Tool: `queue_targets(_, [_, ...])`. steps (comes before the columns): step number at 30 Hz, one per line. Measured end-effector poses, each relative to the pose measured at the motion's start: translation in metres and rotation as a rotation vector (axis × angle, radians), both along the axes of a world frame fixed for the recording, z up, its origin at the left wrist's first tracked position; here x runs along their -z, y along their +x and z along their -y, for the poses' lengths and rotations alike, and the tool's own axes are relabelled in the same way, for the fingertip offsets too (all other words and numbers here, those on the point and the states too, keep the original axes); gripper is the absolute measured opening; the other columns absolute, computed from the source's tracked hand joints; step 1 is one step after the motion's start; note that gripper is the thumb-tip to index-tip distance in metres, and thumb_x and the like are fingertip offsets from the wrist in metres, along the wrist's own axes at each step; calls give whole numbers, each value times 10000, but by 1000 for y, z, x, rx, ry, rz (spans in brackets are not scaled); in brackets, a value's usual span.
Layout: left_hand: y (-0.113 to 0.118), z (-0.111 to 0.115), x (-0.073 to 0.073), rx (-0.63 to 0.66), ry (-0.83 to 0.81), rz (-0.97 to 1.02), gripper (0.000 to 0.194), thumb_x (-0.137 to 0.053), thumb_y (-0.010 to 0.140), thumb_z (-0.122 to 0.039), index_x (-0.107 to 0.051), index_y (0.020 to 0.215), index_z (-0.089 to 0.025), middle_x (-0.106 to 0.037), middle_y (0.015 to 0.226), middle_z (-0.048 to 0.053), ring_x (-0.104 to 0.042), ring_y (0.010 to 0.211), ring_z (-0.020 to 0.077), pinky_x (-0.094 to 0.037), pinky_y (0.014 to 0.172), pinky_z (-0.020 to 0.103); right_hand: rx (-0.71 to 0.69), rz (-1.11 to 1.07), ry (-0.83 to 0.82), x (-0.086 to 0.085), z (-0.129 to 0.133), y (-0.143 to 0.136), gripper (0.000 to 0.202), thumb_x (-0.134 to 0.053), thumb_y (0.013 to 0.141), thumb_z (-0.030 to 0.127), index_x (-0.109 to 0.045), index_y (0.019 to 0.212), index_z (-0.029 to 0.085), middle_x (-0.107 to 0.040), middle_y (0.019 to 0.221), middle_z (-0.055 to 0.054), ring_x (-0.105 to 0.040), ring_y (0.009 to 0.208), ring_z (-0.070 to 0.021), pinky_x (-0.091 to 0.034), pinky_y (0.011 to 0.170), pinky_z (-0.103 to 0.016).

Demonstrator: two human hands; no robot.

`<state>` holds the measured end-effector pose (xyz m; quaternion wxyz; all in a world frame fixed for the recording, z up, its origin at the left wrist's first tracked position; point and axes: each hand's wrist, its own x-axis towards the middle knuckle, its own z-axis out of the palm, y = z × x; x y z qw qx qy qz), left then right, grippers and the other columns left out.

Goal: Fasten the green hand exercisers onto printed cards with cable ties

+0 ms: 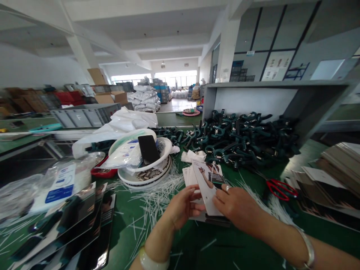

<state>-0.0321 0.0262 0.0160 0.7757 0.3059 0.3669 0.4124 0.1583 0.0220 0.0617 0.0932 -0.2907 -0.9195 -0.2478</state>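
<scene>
A printed white card (207, 187) with a small hole stands tilted above a stack of similar cards (218, 220) at the bench's near middle. My left hand (185, 206) is at the card's left edge, its fingers curled round that side. On the card's right side, my right hand (234, 204) grips it, with a ring on one finger. A thin white strip (213, 168) shows near the card's top. Whether a tool lies behind the card is hidden.
Dark green tools (239, 138) heap behind my hands, partly in a grey bin (312, 108). Red-handled scissors (281, 189) and card stacks (332, 187) lie right. Bowls with a phone (148, 149), scattered white ties (157, 198) and tool-loaded cards (81, 225) are left.
</scene>
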Motion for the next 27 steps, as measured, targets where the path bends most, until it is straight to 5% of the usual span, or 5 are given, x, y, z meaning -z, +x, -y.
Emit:
queue_targets(8, [21,9,10,200,214,-280,329,-632,709,-249,-571,1020,-158,-593,647,-25,-471,366,24,-241,307,117,-76,-247,71,40,9,24,270,-419,807,61,-647,909,163,-667,791,-69,-575,692,-179,-379,555,-274])
queue_targets(13, [28,9,9,91,258,-403,51,-617,632,-138,-594,674,-121,-522,524,-50,-349,326,4,-257,316,138,46,-335,-43,39,26,27,261,-448,801,103,-661,921,195,-687,880,-57,-583,783,-188,-409,642,-288])
queue_targets(18, [26,10,10,138,317,-454,104,-600,674,-191,-631,742,-119,-548,569,-26,-390,354,22,-290,335,146,245,-473,-137,44,54,14,336,-557,790,407,-639,1032,189,-676,990,-81,-574,908,-250,-395,807,-392])
queue_targets(21, [21,14,3,183,402,-510,190,-590,727,-257,-658,844,-123,-604,663,7,-438,404,37,-328,363,150,302,-543,-96,45,56,9,246,-522,826,344,-653,966,190,-687,924,-70,-588,864,-242,-379,814,-414])
queue_targets(27, [14,12,-17,143,485,-462,324,-679,690,-389,-672,900,-143,-606,670,5,-461,444,51,-365,421,173,176,-645,15,30,40,19,197,-456,858,213,-617,964,173,-684,904,-77,-609,882,-200,-327,977,-458])
